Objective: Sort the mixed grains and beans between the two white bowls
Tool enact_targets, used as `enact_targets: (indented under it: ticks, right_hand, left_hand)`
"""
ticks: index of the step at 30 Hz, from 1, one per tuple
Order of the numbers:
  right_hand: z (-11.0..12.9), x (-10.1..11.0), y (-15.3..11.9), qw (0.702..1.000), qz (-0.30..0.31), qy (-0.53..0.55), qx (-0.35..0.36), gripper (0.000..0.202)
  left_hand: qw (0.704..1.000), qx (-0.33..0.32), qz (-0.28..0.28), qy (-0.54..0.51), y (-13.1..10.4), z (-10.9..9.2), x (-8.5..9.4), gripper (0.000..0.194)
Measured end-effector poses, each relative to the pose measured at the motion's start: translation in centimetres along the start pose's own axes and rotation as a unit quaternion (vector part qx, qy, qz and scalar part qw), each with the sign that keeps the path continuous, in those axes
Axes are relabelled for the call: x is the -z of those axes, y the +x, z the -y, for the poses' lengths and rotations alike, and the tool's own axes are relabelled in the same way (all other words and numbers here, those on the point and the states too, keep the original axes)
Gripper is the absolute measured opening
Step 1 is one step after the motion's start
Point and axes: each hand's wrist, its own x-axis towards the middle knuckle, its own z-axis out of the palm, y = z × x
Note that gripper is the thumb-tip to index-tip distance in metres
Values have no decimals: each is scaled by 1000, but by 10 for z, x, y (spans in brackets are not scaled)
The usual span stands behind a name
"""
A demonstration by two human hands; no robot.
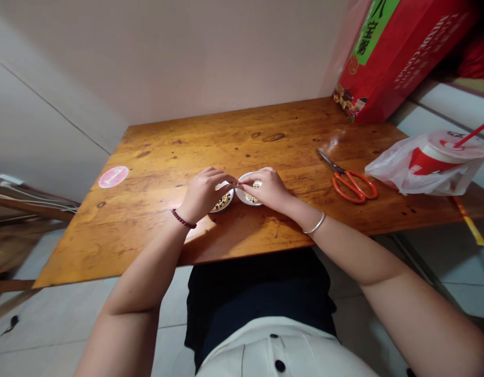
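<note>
Currently, left hand (203, 191) and right hand (268, 186) are pinching nearly closed on a tiny item (237, 183); bead-like pieces (224, 202) below are looking light, hard, slippery, probably needing fingertip grip.

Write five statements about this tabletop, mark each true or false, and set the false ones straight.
1. The left hand and right hand meet at the fingertips by two white bowls. True.
2. Nothing lies in either bowl. False: both hold small pale and dark pieces.
3. Orange-handled scissors lie on the wooden table. True.
4. A square green sticker is left of the hands. False: it is a round pink sticker marked 1.
5. A red straw sticks up from a red-and-white cup. True.
</note>
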Motion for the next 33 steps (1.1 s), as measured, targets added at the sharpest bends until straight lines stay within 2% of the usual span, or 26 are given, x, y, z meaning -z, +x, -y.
enact_targets:
  ticks: [3,8,10,17,24,33]
  right_hand:
    - [1,0,0,999,10,42,-28,10]
    - [3,2,2,993,3,106,-52,14]
    - [2,2,3,989,-2,131,-62,12]
    - [0,0,5,977,-16,190,-98,3]
    - [1,2,4,982,-1,163,-99,6]
    - [2,3,4,984,-1,143,-104,12]
  left_hand:
    - [1000,1,-11,-10,0,2,0,23]
    - [996,23,-80,-11,1,1,2,22]
    - [995,35,-91,-2,1,1,3,20]
    - [998,41,-52,-12,2,1,1,19]
    - [994,47,-69,-67,1,4,-6,18]
    - [986,55,-62,-143,2,1,-7,19]
